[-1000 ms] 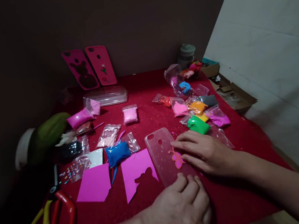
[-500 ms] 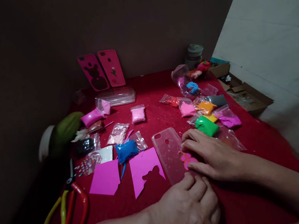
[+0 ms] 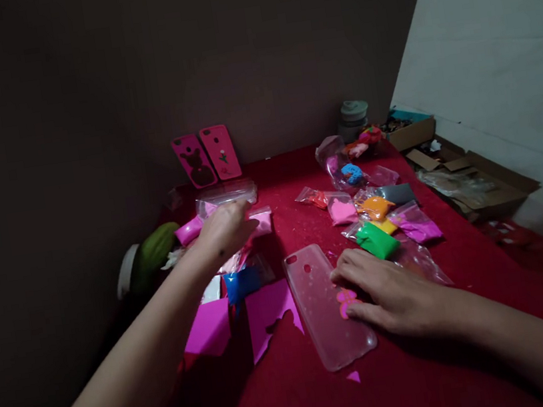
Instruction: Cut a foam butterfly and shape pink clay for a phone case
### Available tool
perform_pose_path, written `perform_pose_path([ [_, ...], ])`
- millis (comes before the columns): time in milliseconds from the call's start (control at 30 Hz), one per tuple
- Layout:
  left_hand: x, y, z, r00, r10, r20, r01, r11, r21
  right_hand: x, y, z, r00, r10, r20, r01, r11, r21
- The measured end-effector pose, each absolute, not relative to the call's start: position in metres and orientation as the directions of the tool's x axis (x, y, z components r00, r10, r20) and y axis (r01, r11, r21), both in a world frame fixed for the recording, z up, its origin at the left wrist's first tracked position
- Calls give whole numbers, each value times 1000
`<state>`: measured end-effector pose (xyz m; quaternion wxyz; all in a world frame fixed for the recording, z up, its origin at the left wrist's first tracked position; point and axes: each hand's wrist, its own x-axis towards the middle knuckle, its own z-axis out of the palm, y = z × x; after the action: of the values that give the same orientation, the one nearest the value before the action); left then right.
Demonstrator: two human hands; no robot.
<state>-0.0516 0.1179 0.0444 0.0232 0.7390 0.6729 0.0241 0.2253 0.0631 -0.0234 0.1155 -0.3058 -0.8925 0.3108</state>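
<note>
Resting on the right part of a clear plastic phone case [image 3: 321,324] lying flat on the red-covered table [image 3: 304,404], the person's right hand [image 3: 389,286] curves thumb and fingers around a pink-and-orange butterfly-shaped piece [image 3: 346,298]; whether they pinch it cannot be told. The left hand [image 3: 227,230] reaches over small pink plastic packets [image 3: 189,231], its grip hidden. Positioning the piece seems in hand; the next move calls for a light, steady right hand.
</note>
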Motion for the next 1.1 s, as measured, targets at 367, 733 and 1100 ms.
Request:
perform_pose_path([
  [367,-61,165,27,86,972,-217,961,-24,276,228,66,-24,-800,598,52,462,668,-583],
  [733,7,55,17,363,872,-329,791,-102,604,236,70,-20,-834,546,75,385,675,-630],
  [1100,16,14,13,317,948,-43,931,-302,203,237,75,-28,-855,488,176,298,739,-604],
])
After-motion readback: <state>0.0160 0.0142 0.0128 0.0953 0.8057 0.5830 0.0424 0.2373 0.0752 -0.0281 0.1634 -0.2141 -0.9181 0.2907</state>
